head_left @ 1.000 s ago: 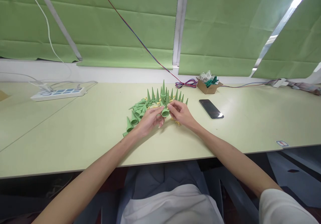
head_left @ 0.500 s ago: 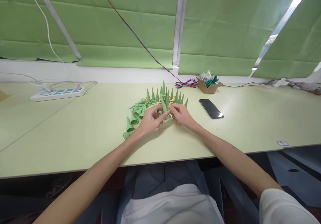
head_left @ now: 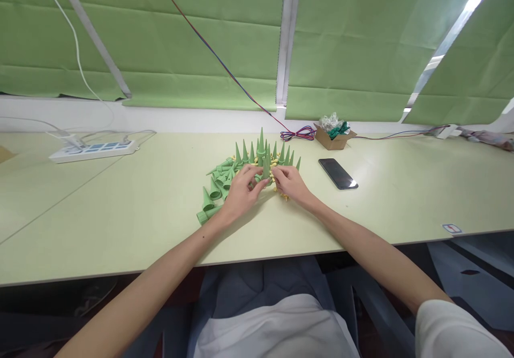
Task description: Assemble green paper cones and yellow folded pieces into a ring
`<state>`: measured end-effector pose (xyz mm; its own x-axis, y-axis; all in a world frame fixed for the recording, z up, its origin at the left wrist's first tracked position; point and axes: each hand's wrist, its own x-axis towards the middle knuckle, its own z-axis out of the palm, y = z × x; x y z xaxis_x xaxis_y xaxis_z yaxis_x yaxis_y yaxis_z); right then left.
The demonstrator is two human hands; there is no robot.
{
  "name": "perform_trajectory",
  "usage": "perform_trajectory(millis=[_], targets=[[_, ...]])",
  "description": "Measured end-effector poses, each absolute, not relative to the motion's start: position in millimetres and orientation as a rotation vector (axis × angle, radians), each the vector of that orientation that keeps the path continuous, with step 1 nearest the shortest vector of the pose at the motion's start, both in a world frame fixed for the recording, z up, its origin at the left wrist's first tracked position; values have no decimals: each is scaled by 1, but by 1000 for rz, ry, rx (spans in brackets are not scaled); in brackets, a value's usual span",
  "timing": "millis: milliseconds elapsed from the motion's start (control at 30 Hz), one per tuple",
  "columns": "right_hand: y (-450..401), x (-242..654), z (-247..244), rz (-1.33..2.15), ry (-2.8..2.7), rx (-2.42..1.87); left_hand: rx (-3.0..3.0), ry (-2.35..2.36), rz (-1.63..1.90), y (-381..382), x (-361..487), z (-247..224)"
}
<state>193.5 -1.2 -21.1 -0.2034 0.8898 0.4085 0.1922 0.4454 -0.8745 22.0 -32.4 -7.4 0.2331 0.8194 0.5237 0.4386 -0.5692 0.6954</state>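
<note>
My left hand has its thumb and fingers round a green cone, which points up. Close beside it on the right, my right hand is pinched; whatever lies between its fingertips is too small to make out. Behind both hands stand several upright green cones in a curved group, with small yellow pieces among them. More yellow pieces lie just below my right hand. Loose green cones are lying and standing to the left of my left hand.
A black phone lies right of my hands. Behind it are a small cardboard box with plastic and green material, and a coiled red-blue cable. A white power strip is at the back left of the table.
The cone in my left hand has gone from leaning left to nearly upright, a little farther from me. My right hand has shifted only slightly.
</note>
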Motion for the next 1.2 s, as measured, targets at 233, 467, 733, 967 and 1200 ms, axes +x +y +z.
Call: perform_trajectory(millis=[233, 467, 733, 967, 1200], targets=[[-4, 192, -20, 822, -1579, -912, 2059, 1216, 1360, -29, 21, -8], [-8, 193, -16, 868, -1603, -804, 1842, 1187, 1143, -35, 22, 3], [-9, 193, -16, 1008, -1599, -738, 1738, 1137, 1117, -35, 20, 6], [-9, 194, -16, 1001, -1608, -745, 1771, 1120, 1116, -37, 20, 7], [-15, 194, -8, 1013, -1612, -777, 1887, 1119, 1159, -34, 19, 3]])
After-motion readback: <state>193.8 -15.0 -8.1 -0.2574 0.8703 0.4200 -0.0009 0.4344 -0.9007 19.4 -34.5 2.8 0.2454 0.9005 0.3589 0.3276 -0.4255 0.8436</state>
